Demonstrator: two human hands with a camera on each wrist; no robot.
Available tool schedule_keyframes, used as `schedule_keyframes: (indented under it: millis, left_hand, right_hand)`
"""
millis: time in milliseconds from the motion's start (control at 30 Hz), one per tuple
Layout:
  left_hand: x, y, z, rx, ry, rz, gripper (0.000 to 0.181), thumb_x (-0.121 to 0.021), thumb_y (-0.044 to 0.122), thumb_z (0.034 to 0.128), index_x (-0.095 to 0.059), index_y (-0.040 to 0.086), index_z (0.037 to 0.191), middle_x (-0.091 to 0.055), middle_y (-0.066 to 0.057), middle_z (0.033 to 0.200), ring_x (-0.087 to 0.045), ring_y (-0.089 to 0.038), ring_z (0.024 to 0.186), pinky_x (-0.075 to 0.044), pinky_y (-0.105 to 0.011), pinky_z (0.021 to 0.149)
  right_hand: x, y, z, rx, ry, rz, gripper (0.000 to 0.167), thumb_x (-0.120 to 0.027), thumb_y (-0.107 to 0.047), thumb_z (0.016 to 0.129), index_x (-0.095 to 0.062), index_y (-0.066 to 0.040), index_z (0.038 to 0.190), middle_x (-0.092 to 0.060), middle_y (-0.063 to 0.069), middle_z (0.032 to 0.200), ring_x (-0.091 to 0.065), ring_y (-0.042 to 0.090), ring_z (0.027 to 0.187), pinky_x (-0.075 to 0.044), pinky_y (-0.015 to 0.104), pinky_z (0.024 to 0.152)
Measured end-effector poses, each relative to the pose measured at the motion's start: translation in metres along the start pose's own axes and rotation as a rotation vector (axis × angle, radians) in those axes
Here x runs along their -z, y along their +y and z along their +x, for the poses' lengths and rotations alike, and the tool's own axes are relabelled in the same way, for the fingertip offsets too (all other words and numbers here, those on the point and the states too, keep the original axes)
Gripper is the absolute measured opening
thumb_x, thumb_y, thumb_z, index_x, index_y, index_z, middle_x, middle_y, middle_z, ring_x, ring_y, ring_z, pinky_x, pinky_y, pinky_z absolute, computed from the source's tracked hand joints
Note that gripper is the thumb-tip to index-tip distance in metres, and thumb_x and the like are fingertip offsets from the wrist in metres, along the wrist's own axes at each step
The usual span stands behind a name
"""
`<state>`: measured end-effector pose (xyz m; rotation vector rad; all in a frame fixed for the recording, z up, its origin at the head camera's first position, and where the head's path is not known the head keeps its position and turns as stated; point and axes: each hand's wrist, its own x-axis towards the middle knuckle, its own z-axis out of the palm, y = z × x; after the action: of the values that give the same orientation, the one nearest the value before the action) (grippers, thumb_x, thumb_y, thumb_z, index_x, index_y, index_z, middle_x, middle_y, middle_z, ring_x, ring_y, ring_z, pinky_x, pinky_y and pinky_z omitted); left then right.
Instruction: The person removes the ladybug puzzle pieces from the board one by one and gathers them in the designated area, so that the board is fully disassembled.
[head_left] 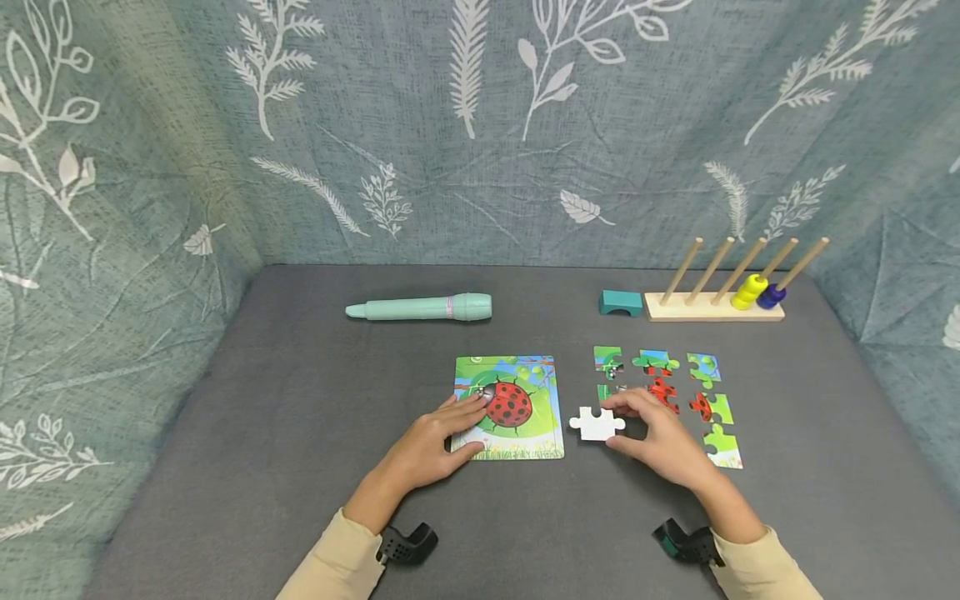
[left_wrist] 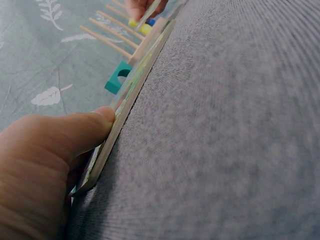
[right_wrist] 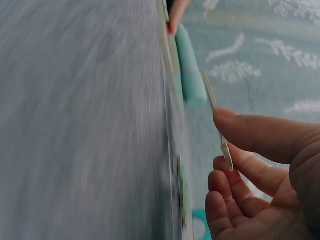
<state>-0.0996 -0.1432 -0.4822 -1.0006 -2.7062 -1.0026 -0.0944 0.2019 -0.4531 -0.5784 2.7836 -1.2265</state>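
In the head view, my right hand (head_left: pixel 660 437) pinches a puzzle piece (head_left: pixel 596 425) with a plain white face, between thumb and fingertips. The right wrist view shows that thin puzzle piece (right_wrist: pixel 210 90) edge-on, held off the table. My left hand (head_left: pixel 435 442) rests on the left side of a square puzzle board (head_left: pixel 543 417) with a ladybug picture. Its fingertips lie on the picture, and its thumb (left_wrist: pixel 95 127) touches the board's near edge in the left wrist view. Several picture puzzle pieces (head_left: pixel 726 446) lie in loose rows right of the board, partly covered by my right hand.
A mint-green microphone-shaped toy (head_left: pixel 408 309) lies behind the board. A teal arch block (head_left: pixel 621 302) stands at the back right, beside a wooden peg stand (head_left: pixel 682 310) with yellow beads (head_left: pixel 748 293) and dark blue beads (head_left: pixel 771 296). A patterned cloth (head_left: pixel 420 183) hangs behind the grey table.
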Motion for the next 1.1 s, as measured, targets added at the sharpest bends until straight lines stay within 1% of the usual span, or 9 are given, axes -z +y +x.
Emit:
schedule_keyframes:
  millis: [100, 200, 300, 467, 633, 733, 867, 1100]
  left_hand:
    - [0.000, 0.000, -0.001, 0.004, 0.001, 0.002, 0.049, -0.071, 0.024, 0.0855, -0.060, 0.004, 0.129, -0.055, -0.010, 0.136, -0.049, -0.022, 0.129, -0.034, -0.038, 0.115]
    - [-0.001, -0.001, -0.001, 0.003, 0.002, 0.004, 0.049, -0.071, 0.024, 0.0854, -0.059, 0.004, 0.129, -0.055, -0.010, 0.136, -0.049, -0.023, 0.130, -0.034, -0.038, 0.115]
    - [-0.001, -0.001, -0.002, -0.003, 0.006, 0.001, 0.049, -0.071, 0.023, 0.0853, -0.059, 0.004, 0.129, -0.055, -0.009, 0.136, -0.049, -0.023, 0.130, -0.035, -0.038, 0.114]
    - [-0.001, -0.002, -0.002, -0.015, 0.005, -0.007, 0.050, -0.071, 0.024, 0.0857, -0.059, 0.003, 0.129, -0.054, -0.009, 0.137, -0.048, -0.023, 0.130, -0.033, -0.038, 0.115]
    - [-0.002, -0.002, -0.003, -0.008, -0.003, 0.002, 0.050, -0.070, 0.024, 0.0862, -0.058, 0.004, 0.130, -0.054, -0.009, 0.137, -0.047, -0.024, 0.131, -0.033, -0.038, 0.115]
    - [-0.002, -0.002, -0.003, -0.008, 0.000, 0.006, 0.050, -0.070, 0.024, 0.0859, -0.058, 0.004, 0.130, -0.054, -0.010, 0.137, -0.048, -0.023, 0.130, -0.034, -0.038, 0.115]
    - [-0.003, -0.003, -0.003, -0.017, 0.010, 0.009, 0.049, -0.071, 0.023, 0.0855, -0.059, 0.004, 0.129, -0.055, -0.011, 0.136, -0.049, -0.023, 0.129, -0.034, -0.038, 0.115]
    - [-0.006, -0.004, -0.003, -0.014, 0.012, 0.012, 0.049, -0.071, 0.023, 0.0855, -0.059, 0.004, 0.129, -0.055, -0.011, 0.136, -0.049, -0.023, 0.129, -0.034, -0.038, 0.115]
  right_hand:
    - [0.009, 0.010, -0.010, 0.011, 0.015, -0.018, 0.038, -0.078, -0.011, 0.077, -0.064, -0.012, 0.112, -0.059, 0.000, 0.109, -0.059, 0.018, 0.098, -0.050, 0.025, 0.088]
    - [0.017, 0.019, -0.021, 0.022, 0.029, -0.023, 0.038, -0.079, -0.010, 0.076, -0.064, -0.012, 0.111, -0.059, 0.000, 0.109, -0.058, 0.011, 0.097, -0.047, 0.016, 0.086]
    - [0.025, 0.027, -0.031, 0.033, 0.049, -0.029, 0.039, -0.080, -0.009, 0.075, -0.064, -0.013, 0.111, -0.060, -0.001, 0.107, -0.056, 0.003, 0.096, -0.045, 0.010, 0.085]
    - [0.036, 0.036, -0.045, 0.048, 0.068, -0.039, 0.040, -0.080, -0.009, 0.074, -0.065, -0.013, 0.111, -0.061, 0.001, 0.107, -0.056, -0.002, 0.096, -0.044, 0.009, 0.083]
    - [0.044, 0.043, -0.053, 0.062, 0.072, -0.041, 0.039, -0.078, -0.005, 0.075, -0.064, -0.010, 0.111, -0.061, 0.004, 0.109, -0.054, -0.005, 0.098, -0.043, 0.004, 0.084]
    - [0.045, 0.048, -0.055, 0.061, 0.069, -0.050, 0.039, -0.078, -0.004, 0.075, -0.064, -0.010, 0.111, -0.060, 0.003, 0.110, -0.051, -0.007, 0.099, -0.042, 0.003, 0.085]
    - [0.045, 0.051, -0.056, 0.069, 0.070, -0.074, 0.038, -0.079, -0.005, 0.074, -0.065, -0.011, 0.110, -0.059, -0.001, 0.109, -0.051, -0.006, 0.097, -0.041, 0.003, 0.083]
    - [0.045, 0.051, -0.058, 0.084, 0.083, -0.151, 0.038, -0.080, -0.009, 0.073, -0.066, -0.013, 0.108, -0.060, 0.002, 0.108, -0.048, -0.005, 0.097, -0.037, 0.004, 0.080]
